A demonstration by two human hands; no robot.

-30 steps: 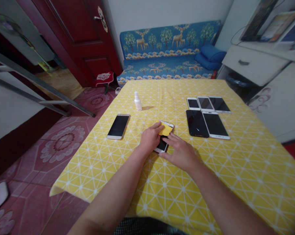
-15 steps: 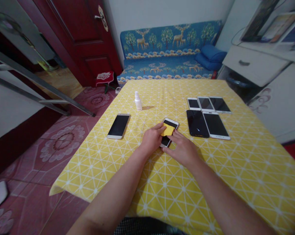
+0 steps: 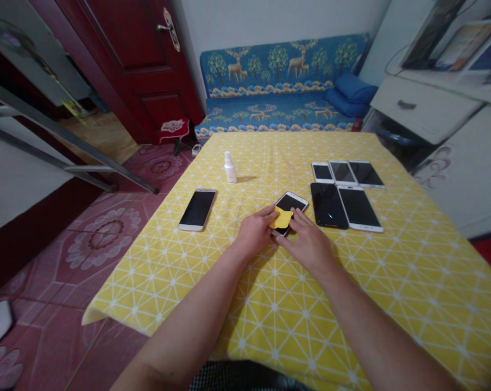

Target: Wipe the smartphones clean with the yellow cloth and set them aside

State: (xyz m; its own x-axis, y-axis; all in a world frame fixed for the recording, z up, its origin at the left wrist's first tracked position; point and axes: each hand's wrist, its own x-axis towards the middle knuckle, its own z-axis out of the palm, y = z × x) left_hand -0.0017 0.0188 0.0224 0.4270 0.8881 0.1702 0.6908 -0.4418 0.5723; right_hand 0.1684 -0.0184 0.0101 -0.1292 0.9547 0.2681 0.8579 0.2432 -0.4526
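Yellow cloth (image 3: 281,218) is pinched by the left hand (image 3: 253,233) against a smartphone (image 3: 291,202), the open right hand (image 3: 306,245) at its edge; five phones (image 3: 329,206) lie grouped, another phone (image 3: 197,210) apart.

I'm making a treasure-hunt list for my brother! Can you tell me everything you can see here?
phone between the hands: one, dark screen, on the tablecloth
other phones: six, dark screens, five to the right, one to the left
yellow cloth: one, yellow, on the phone between the hands
spray bottle: one, white, on the tablecloth
tablecloth: one, yellow with white lines, over the table
sofa: one, blue with deer and trees, beyond the table
cushions: two, blue, on the sofa's right end
door: one, dark red, left of the sofa
stool: one, red, by the door
drawer unit: one, white, right of the sofa
floor tiles: many, pinkish red, left of the table
left hand: one, fingers on the yellow cloth
right hand: one, fingers on the phone between the hands
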